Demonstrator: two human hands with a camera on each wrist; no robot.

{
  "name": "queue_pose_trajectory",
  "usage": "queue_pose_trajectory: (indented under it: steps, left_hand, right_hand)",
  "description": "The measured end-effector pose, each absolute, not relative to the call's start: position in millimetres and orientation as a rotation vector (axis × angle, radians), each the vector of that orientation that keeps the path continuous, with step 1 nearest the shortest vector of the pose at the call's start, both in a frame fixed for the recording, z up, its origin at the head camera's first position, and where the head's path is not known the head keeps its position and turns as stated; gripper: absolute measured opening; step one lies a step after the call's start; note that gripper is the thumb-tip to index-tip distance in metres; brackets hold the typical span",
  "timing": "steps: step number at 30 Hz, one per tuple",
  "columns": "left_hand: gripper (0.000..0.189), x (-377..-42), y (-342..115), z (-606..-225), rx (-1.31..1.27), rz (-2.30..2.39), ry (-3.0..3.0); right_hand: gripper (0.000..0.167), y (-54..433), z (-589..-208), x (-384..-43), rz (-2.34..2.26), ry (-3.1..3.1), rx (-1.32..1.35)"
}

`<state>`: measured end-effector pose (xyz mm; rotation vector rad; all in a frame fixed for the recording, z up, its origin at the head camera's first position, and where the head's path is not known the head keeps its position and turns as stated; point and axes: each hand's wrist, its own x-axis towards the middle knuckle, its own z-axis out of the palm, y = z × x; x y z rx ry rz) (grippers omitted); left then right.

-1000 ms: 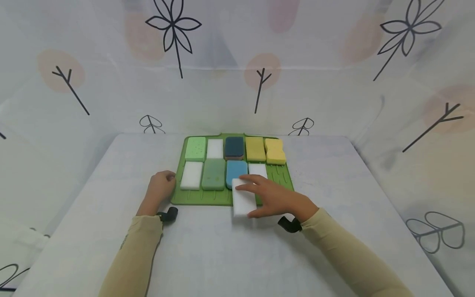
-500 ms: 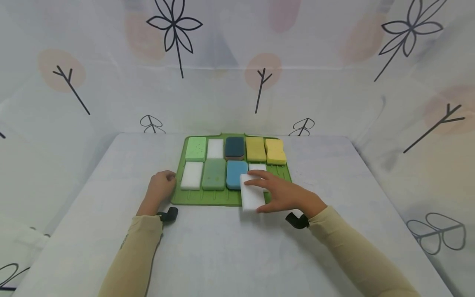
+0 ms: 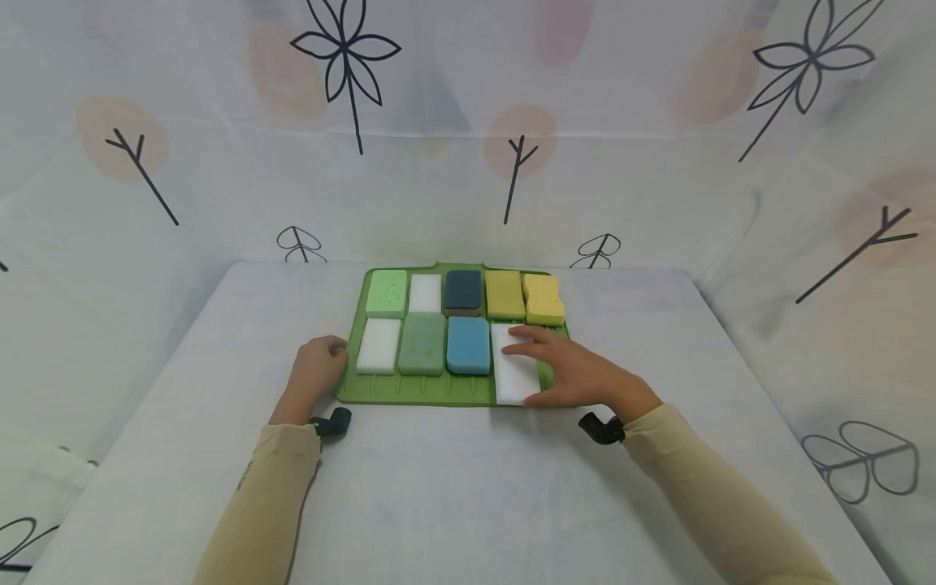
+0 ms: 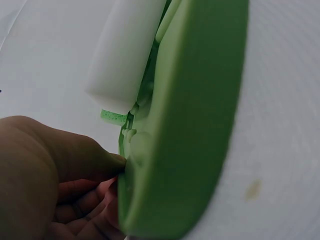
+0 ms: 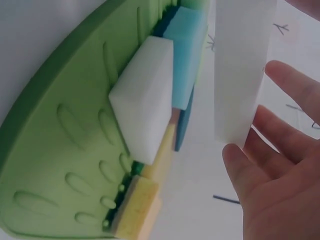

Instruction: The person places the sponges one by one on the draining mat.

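Observation:
My right hand [image 3: 581, 372] holds a white sponge block [image 3: 514, 380] by its edges, between thumb and fingers. In the right wrist view this held block [image 5: 242, 70] hangs above the tray, apart from another white block [image 5: 142, 97] that lies there; from the head, the held one mostly covers it. My left hand [image 3: 316, 372] pinches the left rim of the green ridged tray [image 3: 417, 392], thumb on top. A blue sponge [image 3: 468, 345], a green sponge [image 3: 422, 344] and a white block [image 3: 379, 345] fill the rest of the front row.
Along the tray's back row lie a light green sponge [image 3: 386, 292], a white block [image 3: 425, 293], a dark blue sponge [image 3: 463, 291] and two yellow sponges, one flat [image 3: 504, 294], one waisted [image 3: 543, 299]. A white cloth covers the table [image 3: 439, 496]; patterned fabric hangs behind.
My right hand has carried the white sponge block rightward and slightly away from me, from in front of the blue sponge to over the white block beside it. My left hand stays put.

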<state>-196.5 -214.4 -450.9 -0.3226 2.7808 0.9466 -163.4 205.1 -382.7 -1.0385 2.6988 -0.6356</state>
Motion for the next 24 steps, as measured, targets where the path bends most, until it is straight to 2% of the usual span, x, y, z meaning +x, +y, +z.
queue_pose_trajectory:
  steps: [24]
  left_hand:
    - [0.046, -196.3, -213.6, -450.6, -0.331, 0.939, 2.782]
  right_hand:
    - [0.069, 243.6, -387.2, -178.0, -0.627, 2.750, -0.901]
